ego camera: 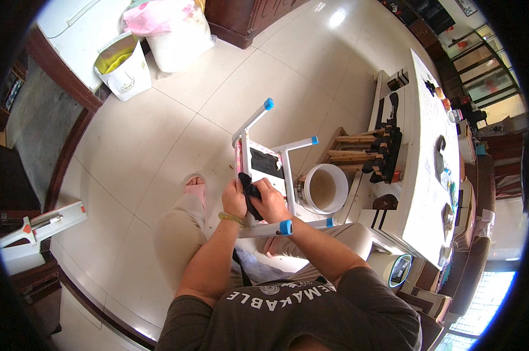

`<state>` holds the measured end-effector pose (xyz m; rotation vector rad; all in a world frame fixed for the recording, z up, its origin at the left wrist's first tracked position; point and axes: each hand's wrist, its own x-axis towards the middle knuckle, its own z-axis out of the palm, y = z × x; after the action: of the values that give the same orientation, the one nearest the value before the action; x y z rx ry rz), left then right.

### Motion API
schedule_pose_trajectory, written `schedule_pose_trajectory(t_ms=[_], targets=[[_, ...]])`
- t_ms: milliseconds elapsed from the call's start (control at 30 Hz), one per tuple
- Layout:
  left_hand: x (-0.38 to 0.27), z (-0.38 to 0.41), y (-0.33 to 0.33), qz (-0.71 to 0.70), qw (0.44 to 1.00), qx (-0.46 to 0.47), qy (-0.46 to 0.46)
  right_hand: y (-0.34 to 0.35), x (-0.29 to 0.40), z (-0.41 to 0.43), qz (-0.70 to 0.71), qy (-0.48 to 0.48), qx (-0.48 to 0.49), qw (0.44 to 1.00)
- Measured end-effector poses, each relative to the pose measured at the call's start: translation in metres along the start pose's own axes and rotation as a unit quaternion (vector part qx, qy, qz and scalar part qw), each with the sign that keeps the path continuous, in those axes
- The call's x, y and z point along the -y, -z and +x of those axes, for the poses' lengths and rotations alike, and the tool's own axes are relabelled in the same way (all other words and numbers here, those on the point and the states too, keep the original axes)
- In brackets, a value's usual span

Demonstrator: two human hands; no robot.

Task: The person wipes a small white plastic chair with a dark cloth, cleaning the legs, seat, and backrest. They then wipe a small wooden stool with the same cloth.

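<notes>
A small stool with white tubular metal legs (297,146) and blue end caps lies tipped before my knees, its underside showing. Across one bar of its frame, a dark cloth (251,199) is bunched between my hands. My left hand (235,199) grips the cloth's left side at the bar; a greenish bangle rings that wrist. On the other side, my right hand (271,202) pinches the cloth with thumb and fingers. Under the frame a black patch (264,161) shows on the seat's underside. Right of the stool stands a white bucket (342,193) holding cloudy brownish water (322,188).
A long white table (427,175) bearing small items runs along the right. Wooden stools with dark tops (356,153) sit at its base. Near it stands a cream bin-like container (385,268). A paper bag (128,79) and a stuffed white sack (181,48) rest at the upper left.
</notes>
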<state>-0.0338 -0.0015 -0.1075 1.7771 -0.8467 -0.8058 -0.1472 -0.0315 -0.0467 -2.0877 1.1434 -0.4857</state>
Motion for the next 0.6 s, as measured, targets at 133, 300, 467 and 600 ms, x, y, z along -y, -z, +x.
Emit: schedule_pose_trajectory(t_ms=[133,300,467,600], targets=[[-0.005,0.000,-0.001,0.029,0.999,-0.010,-0.015,-0.005,-0.010,0.026,-0.022,-0.012,-0.041,0.999],[-0.012,0.003,-0.002,0.033,0.999,-0.009,-0.018,-0.009,-0.019,0.060,-0.041,-0.049,-0.054,0.997],[-0.007,0.003,-0.001,0.026,0.999,-0.022,0.027,-0.015,-0.010,0.067,-0.044,-0.094,-0.047,0.993],[-0.014,0.002,-0.001,0.029,0.999,-0.016,0.031,-0.012,-0.015,0.070,-0.027,-0.136,-0.039,0.990]])
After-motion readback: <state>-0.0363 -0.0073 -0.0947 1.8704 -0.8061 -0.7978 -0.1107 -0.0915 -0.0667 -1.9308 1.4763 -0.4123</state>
